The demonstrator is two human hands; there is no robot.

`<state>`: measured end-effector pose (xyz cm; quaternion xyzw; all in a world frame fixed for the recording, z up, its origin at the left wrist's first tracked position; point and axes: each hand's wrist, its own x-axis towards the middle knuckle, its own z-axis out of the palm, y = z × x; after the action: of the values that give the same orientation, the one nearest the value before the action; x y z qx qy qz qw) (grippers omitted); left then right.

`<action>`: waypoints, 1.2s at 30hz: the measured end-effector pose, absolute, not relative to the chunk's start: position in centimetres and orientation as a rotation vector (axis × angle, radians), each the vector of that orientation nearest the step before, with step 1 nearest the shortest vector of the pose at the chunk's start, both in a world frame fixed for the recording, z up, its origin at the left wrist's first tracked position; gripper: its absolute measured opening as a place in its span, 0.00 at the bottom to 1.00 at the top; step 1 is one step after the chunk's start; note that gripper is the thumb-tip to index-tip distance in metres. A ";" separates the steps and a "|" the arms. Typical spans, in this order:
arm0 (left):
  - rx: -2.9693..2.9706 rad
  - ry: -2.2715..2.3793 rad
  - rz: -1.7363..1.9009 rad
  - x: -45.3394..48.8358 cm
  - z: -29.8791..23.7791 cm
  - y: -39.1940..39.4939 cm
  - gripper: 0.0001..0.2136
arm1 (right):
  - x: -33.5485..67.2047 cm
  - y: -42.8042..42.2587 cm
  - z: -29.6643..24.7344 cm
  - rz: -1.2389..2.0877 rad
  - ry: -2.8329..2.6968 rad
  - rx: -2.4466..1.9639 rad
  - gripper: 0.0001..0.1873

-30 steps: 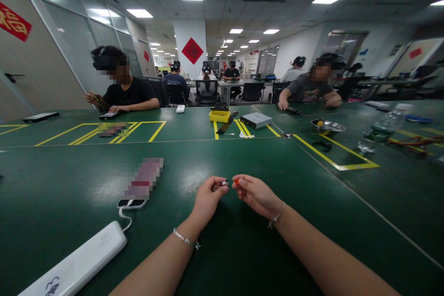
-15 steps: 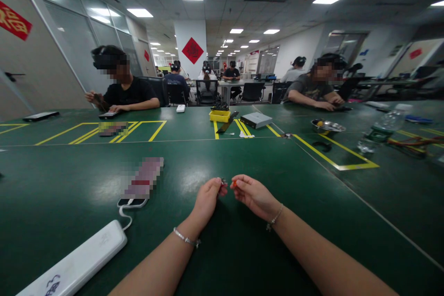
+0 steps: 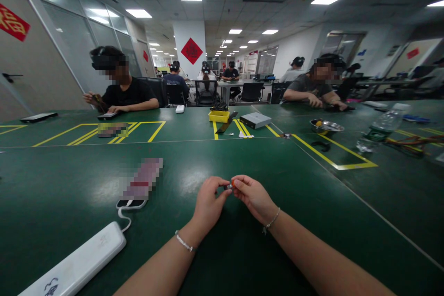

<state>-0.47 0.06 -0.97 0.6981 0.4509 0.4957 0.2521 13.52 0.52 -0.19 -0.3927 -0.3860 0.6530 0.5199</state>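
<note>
Over the green tabletop (image 3: 243, 249), my left hand (image 3: 210, 201) is closed, its thumb and index finger pinching a small dark and silver piece (image 3: 227, 187). My right hand (image 3: 255, 196) is also closed and pinches a small orange piece (image 3: 233, 185). The two pieces meet between my fingertips. Whether they are joined I cannot tell, since fingers cover much of both. Each wrist wears a bracelet.
A phone (image 3: 144, 180) with a white cable and a white power strip (image 3: 83, 259) lie to the left. Farther back are a yellow tray (image 3: 219, 117), a grey box (image 3: 255, 120), a metal bowl (image 3: 328, 126) and a plastic bottle (image 3: 379, 129). Two people sit across the table.
My left hand has turned, its thumb and index finger now stretched towards the right hand. The silver piece and the orange piece have come together. My right hand has barely moved.
</note>
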 end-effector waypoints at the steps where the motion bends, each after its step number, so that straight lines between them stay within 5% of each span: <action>1: 1.945 1.223 1.362 -0.5 -0.9 0.0 0.06 | 13.4 0.5 -0.2 1.546 -0.929 -0.945 0.14; 25: 2.233 1.515 1.459 -0.7 -0.5 -1.0 0.05 | 10.7 -2.3 -0.6 1.290 -0.853 -1.030 0.17; 31: 2.283 1.536 1.392 -0.4 -0.6 -0.9 0.04 | 11.0 -1.8 -0.5 1.441 -0.790 -0.958 0.13; 36: 2.311 1.526 1.300 -0.3 -1.0 -0.5 0.16 | 13.7 0.9 0.3 1.301 -0.957 -1.134 0.13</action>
<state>-0.33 -0.54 -1.05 0.7548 0.4983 0.4246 0.0409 13.68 0.87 0.33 -0.4792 -0.4046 0.5499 0.5515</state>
